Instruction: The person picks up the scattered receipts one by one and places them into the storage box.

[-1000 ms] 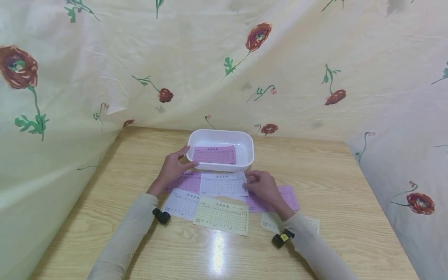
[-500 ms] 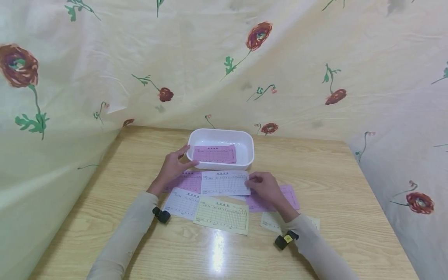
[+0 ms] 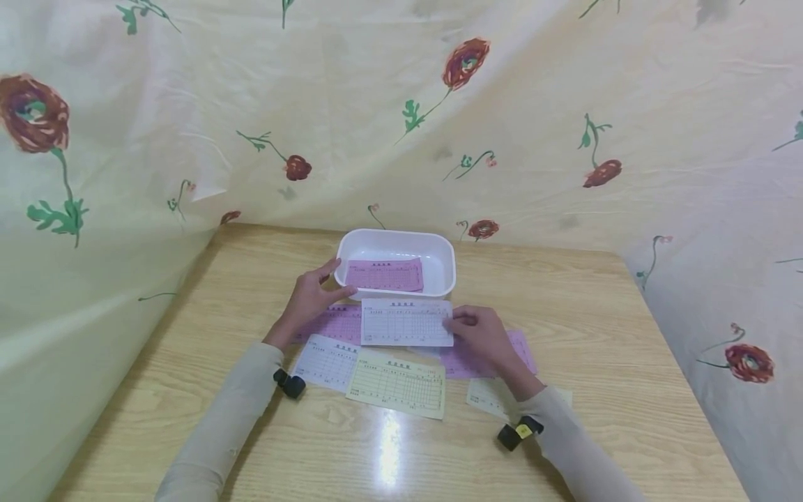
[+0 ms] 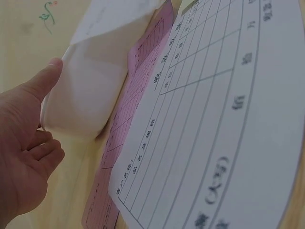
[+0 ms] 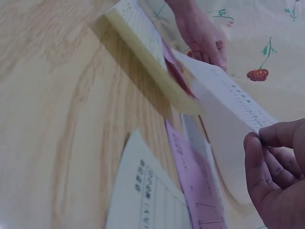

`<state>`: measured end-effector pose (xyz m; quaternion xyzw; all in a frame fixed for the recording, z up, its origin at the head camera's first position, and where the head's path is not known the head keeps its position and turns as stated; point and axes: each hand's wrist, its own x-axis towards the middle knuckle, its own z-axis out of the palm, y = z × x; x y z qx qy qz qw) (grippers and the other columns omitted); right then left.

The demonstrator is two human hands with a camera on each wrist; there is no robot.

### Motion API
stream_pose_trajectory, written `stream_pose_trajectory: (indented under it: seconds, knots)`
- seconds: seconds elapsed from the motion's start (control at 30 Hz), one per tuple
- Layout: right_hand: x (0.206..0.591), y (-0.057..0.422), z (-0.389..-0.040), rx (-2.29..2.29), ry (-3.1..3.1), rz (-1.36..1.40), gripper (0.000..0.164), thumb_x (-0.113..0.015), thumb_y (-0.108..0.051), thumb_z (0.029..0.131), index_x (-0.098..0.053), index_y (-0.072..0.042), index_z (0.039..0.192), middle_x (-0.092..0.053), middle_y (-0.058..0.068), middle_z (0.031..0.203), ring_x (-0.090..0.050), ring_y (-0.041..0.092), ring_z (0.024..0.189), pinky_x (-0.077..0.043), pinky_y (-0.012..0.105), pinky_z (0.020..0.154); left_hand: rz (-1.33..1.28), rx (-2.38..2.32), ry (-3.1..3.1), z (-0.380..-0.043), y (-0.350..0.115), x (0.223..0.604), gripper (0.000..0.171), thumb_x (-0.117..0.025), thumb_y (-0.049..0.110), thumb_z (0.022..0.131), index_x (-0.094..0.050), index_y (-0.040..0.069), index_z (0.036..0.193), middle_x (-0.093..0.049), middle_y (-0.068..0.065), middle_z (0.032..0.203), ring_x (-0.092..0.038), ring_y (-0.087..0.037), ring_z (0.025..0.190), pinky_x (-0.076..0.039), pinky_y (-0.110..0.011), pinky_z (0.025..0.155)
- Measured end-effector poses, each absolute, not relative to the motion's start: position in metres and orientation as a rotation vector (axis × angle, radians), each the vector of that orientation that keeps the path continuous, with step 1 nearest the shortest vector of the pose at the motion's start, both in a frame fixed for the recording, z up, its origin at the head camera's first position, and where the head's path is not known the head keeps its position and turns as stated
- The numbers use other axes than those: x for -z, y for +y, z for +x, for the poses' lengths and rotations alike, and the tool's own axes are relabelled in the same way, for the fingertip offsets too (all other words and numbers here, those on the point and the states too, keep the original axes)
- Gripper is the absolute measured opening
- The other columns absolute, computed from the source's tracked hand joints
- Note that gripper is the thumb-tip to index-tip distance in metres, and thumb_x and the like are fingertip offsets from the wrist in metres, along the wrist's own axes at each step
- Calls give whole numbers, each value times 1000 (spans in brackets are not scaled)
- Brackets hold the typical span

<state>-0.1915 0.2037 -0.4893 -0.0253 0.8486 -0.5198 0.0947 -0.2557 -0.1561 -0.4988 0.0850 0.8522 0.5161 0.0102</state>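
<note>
My right hand (image 3: 482, 336) pinches the right edge of a white printed receipt slip (image 3: 404, 324), thumb on top in the right wrist view. The slip is raised in front of a white plastic tub (image 3: 394, 244), overlapping its front edge in the head view. My left hand (image 3: 309, 296) grips the tub's front left corner, thumb at the front rim and fingers along the left side. Inside the tub lie pink receipt slips (image 3: 384, 276). Below the raised slip, another pink slip (image 3: 332, 325) lies partly hidden between the tub and my left wrist.
In front lie another white slip (image 3: 326, 362) and a yellow slip (image 3: 396, 387), overlapping. To the right are a pink slip (image 3: 517, 352) and a pale yellow slip (image 3: 489, 397) partly under my right arm. A flowered cloth (image 3: 389, 125) hangs behind the wooden table (image 3: 301, 453).
My right hand has lifted the white slip off the others and drawn it slightly right and towards the tub. My left hand has stayed at the tub's corner.
</note>
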Motion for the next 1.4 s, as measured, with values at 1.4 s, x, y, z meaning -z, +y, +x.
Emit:
stream_pose_trajectory:
  seconds: [1.4]
  knots:
    - [427,202,-238,1818,2499,-46,32,-72,-16,98,-68,4,123,-73,22,114,-74,16,90,-63,40,87,253,-1603,2665,-254,-156,497,94,-82,53,82,-42,9,155,-32,-12,165,-36,-35,149,-39,-48,119]
